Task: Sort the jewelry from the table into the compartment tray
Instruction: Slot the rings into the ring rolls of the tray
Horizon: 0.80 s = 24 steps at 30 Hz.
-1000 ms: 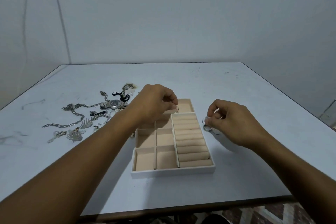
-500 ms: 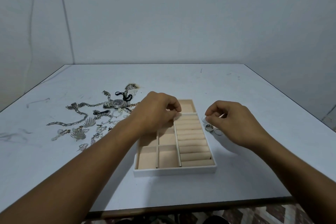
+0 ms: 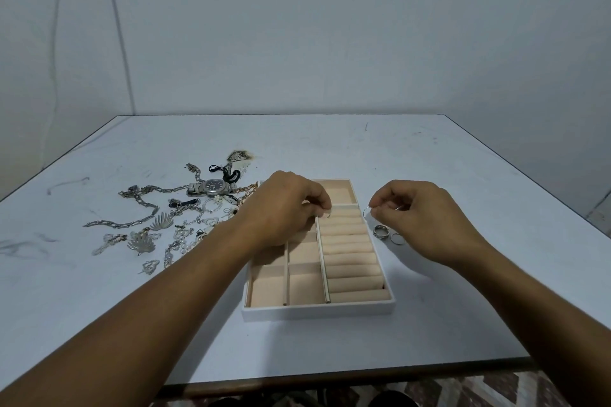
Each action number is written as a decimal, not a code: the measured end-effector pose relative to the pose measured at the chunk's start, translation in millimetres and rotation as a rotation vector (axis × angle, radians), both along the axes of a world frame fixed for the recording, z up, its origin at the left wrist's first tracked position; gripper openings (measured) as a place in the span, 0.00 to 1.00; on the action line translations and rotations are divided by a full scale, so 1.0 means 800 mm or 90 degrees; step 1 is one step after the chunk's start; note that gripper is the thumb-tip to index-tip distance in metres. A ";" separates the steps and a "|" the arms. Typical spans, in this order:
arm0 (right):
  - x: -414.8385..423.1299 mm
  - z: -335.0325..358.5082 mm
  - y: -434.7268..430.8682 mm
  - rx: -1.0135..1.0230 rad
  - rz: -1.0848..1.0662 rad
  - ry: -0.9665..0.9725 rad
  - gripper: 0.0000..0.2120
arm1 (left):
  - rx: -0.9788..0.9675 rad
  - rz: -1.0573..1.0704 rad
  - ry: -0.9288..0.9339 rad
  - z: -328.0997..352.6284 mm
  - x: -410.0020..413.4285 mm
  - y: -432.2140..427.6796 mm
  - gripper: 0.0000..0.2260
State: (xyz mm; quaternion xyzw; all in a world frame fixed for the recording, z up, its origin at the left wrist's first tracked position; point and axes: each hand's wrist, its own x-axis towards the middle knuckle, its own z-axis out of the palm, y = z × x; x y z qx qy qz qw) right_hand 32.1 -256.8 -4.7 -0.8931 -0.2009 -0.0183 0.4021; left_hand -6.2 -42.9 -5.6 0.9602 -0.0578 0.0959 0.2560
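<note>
Only the person's arms and hands show. The left grip, a bare hand seen from its back, runs into a long bare left forearm that widens toward the lower left corner. The right grip, also a bare hand with its knuckles in a low ridge, runs into a bare right forearm. Both arms are uncovered from fingertips to the view's edge. The fingernails are too small to make out.
</note>
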 end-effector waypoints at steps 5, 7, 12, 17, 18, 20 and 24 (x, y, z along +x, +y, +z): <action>0.001 0.000 0.002 -0.009 0.004 -0.005 0.05 | 0.041 -0.022 -0.034 -0.004 0.003 0.002 0.07; 0.001 0.000 0.004 -0.017 0.002 -0.012 0.05 | 0.048 -0.026 -0.045 -0.006 0.002 0.001 0.08; 0.001 0.000 0.007 -0.021 0.000 -0.014 0.05 | 0.057 -0.039 -0.066 -0.011 0.000 0.000 0.11; 0.003 -0.002 0.009 -0.025 0.002 -0.017 0.05 | 0.085 -0.052 -0.059 -0.011 -0.007 -0.002 0.18; 0.003 -0.002 0.009 -0.022 0.003 -0.017 0.05 | 0.095 -0.057 -0.052 -0.012 -0.007 -0.002 0.20; 0.004 -0.003 0.010 -0.021 0.003 -0.016 0.05 | 0.112 -0.063 -0.049 -0.014 -0.007 -0.003 0.22; 0.004 -0.003 0.010 -0.031 0.000 -0.016 0.05 | 0.113 -0.050 -0.067 -0.017 -0.007 -0.007 0.21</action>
